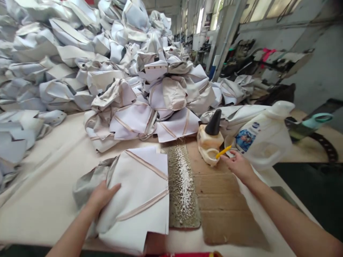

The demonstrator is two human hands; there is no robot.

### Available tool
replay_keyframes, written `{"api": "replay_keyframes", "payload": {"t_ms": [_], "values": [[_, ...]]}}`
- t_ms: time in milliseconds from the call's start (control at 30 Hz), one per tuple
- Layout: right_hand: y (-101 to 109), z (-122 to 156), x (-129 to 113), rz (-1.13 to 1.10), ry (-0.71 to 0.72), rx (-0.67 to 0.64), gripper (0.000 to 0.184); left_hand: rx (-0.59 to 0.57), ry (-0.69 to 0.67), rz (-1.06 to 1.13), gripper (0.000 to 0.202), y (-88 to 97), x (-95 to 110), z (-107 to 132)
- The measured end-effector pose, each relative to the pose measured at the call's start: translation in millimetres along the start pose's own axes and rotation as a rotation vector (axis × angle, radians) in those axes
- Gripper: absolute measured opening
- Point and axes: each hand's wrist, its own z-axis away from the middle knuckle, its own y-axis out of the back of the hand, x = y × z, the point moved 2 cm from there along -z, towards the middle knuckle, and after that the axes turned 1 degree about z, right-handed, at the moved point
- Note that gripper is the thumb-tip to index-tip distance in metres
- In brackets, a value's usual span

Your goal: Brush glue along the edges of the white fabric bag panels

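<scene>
Two findings: right grip [237,164] pinches the yellow stick [223,152] at the cup [213,163]; left grip [103,195], thumb spread wide, lies on the white panel [142,187], best held flat.

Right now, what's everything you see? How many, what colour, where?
Stitched flat fabric piece: one, white with tan strips, front left
Heaped fabric pieces: lots, white and grey, behind
Gritty rectangular board: one, greyish, centre
Cardboard sheet: one, brown, right of board
Squat cone-tipped plastic bottle: one, cream and black, cardboard's far end
Small round cup: one, cream, before bottle
Thin stick: one, yellow, at cup
Large plastic jug: one, whitish, right
Loop handle: one, teal, right
Curved strap: one, dark, right
Ribbon: one, pink, upper right
Blurred equipment: some, dark, upper right
Unclear object: one, red, bottom edge
Tabletop: one, cream, underneath
Left hand: one, bare, on fabric piece
Right hand: one, bare, at stick
</scene>
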Motion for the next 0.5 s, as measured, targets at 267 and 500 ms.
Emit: {"api": "replay_keyframes", "payload": {"t_ms": [267, 500], "values": [[-28.5, -26.1, 2.6, 0.097, 0.127, 0.007, 0.033, -0.378, 0.231, 0.769, 0.041, 12.3, 22.5, 9.4], [-28.7, -32.4, -9.4, 0.13, 0.068, 0.098, 0.022, -0.315, -0.039, 0.524, 0.037, 2.2, 74.9, -5.7]]}}
